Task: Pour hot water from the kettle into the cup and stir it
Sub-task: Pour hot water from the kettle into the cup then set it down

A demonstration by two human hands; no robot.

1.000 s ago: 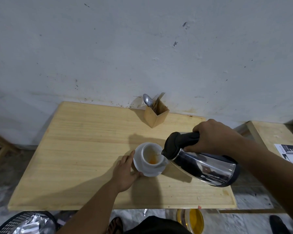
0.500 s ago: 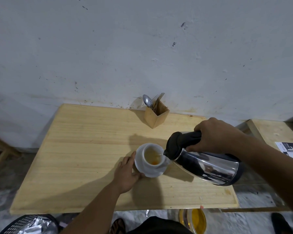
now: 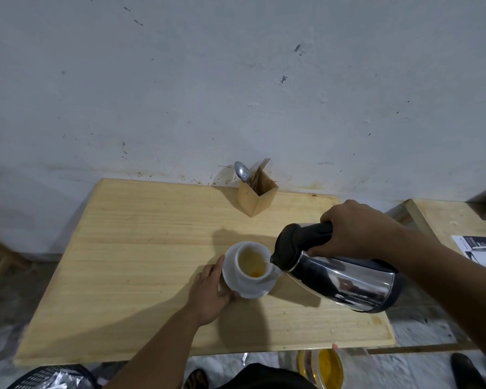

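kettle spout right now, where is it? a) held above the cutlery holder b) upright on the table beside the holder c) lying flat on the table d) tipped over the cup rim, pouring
d: the right hand grips the black handle and tilts the steel kettle so its spout meets the rim of the white cup, which already holds yellowish liquid, while the left hand steadies the saucer.

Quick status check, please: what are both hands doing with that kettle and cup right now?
Right hand grips kettle handle, tipped, spout at cup rim. Left hand steadies saucer. Cup holds yellowish liquid. Spoon still in holder; nothing blocking.
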